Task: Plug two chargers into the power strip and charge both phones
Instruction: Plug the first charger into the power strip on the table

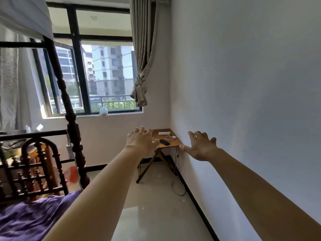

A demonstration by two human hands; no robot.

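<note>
Near left lies a purple bedcover (26,220) against a dark carved bed frame (43,162); both bare arms extend forward over the pale tiled floor (156,214). The left hand (141,140) and right hand (202,146) are held out palm down, fingers spread wide, gripping nothing. Far, in the right corner under the window (97,75), a folding wooden table (173,144) carries a black phone (164,142), tangled white charger cables (171,137) and, farthest back, a white power strip (164,133); a second phone cannot be made out.

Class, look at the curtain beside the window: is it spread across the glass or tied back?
Tied back. The curtain hangs bunched at the window's right edge, knotted near its bottom.
</note>
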